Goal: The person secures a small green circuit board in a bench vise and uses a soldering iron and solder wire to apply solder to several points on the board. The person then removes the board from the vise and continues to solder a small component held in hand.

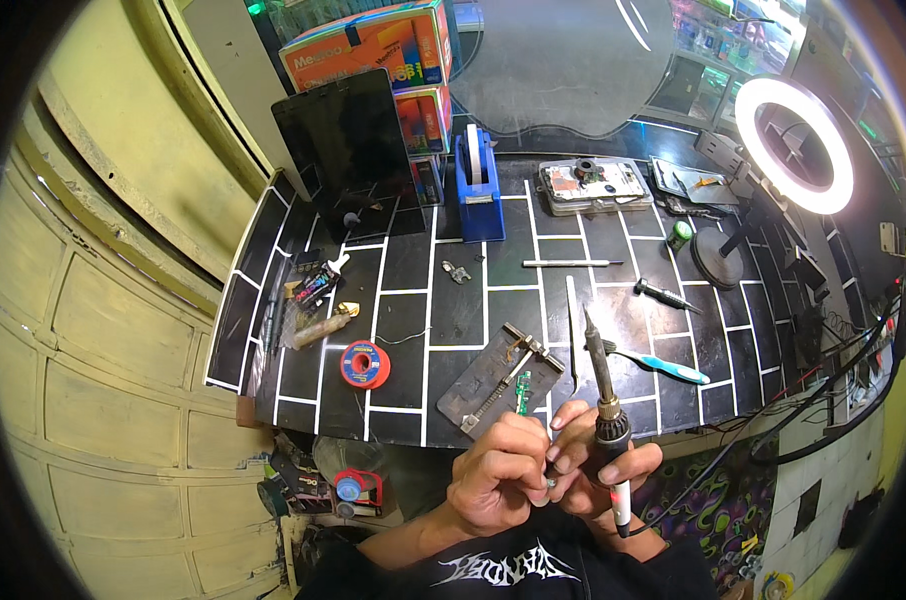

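Observation:
My right hand (613,465) is closed around a soldering iron (613,432), its dark tip pointing up and away from me. Close against it, my left hand (501,478) has its fingers pinched together. A tiny pale piece (551,483) shows where the fingertips of both hands meet, too small to name. Just beyond the hands, at the table's near edge, lies a metal board holder (473,392) with a clamp bar. A small green circuit board (523,394) rests on it, partly behind my left hand.
A red solder spool (364,366) stands left of the holder. Tweezers (573,330), a blue toothbrush (663,366) and a small screwdriver (665,295) lie to the right. Farther back are a blue tape dispenser (480,190), an opened phone (603,182) and a lit ring lamp (838,150).

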Motion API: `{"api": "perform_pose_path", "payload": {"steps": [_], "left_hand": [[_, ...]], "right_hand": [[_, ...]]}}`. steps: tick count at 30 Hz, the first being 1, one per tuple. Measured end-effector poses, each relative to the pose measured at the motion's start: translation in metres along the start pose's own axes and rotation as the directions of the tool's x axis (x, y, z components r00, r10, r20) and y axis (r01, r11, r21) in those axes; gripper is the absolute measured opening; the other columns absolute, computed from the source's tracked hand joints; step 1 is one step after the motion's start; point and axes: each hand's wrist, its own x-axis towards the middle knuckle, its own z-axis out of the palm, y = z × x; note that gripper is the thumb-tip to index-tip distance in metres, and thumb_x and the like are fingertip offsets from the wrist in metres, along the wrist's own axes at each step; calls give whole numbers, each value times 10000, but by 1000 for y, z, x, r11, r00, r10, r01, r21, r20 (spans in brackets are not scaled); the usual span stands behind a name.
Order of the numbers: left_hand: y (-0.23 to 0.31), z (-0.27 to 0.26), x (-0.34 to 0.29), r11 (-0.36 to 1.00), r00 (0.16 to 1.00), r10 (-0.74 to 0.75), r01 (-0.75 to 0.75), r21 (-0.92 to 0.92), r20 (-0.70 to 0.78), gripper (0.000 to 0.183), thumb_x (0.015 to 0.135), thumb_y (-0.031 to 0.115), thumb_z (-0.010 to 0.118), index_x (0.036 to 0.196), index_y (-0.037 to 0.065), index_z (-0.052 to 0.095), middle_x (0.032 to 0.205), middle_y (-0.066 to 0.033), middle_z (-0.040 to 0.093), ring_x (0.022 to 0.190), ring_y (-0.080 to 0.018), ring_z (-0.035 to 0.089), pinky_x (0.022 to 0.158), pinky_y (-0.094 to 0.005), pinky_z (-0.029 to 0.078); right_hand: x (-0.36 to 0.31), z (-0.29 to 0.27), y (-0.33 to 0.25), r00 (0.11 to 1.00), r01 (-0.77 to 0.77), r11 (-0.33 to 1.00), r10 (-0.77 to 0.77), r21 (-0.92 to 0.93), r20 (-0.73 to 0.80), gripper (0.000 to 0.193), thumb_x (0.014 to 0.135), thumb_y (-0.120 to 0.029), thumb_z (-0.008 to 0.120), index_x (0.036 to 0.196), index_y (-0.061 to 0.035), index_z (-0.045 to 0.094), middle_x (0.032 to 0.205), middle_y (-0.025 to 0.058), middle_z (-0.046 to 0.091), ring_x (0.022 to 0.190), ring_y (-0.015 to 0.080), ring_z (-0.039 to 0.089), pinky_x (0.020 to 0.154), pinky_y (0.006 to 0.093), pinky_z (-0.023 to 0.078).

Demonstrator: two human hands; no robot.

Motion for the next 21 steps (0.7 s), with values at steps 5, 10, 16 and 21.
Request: {"api": "perform_pose_path", "payload": {"steps": [5, 10, 16, 21], "left_hand": [[-2, -3, 0, 996, 996, 91, -92, 15, 21, 265, 735, -102, 767, 887, 18, 586, 881, -107, 599, 781, -261, 610, 694, -398, 529], [-4, -10, 1, 997, 996, 67, -70, 38, 60, 190, 864, 62, 746, 897, 61, 559, 893, -82, 568, 760, -210, 587, 716, -387, 537], [-6, -8, -5, 999, 1000, 20, -21, -50, -16, 216, 793, -26, 776, 912, 36, 607, 902, -100, 597, 784, -247, 601, 701, -396, 525], [-9, -12, -5, 986, 987, 158, -159, 53, 10, 167, 860, 94, 772, 929, 58, 624, 928, -87, 597, 813, -252, 612, 717, -410, 528]], "right_hand": [[7, -4, -8, 996, 2, 999, 2, -37, 91, 321, 824, -11, 782, 966, -133, 522, 843, 167, 716, 805, 300, 717, 905, 489, 483], [8, -5, -8, 991, 0, 993, 16, -114, 134, 363, 801, 65, 754, 966, -128, 494, 795, 128, 730, 782, 295, 718, 842, 470, 478], [9, -5, -5, 989, 16, 998, -7, -63, 147, 370, 785, 92, 748, 968, -116, 504, 839, 169, 721, 780, 308, 711, 820, 479, 478], [12, -6, -9, 978, -74, 997, 75, -13, 193, 383, 787, 135, 739, 963, -77, 474, 897, 258, 691, 806, 323, 710, 706, 449, 553]]}}
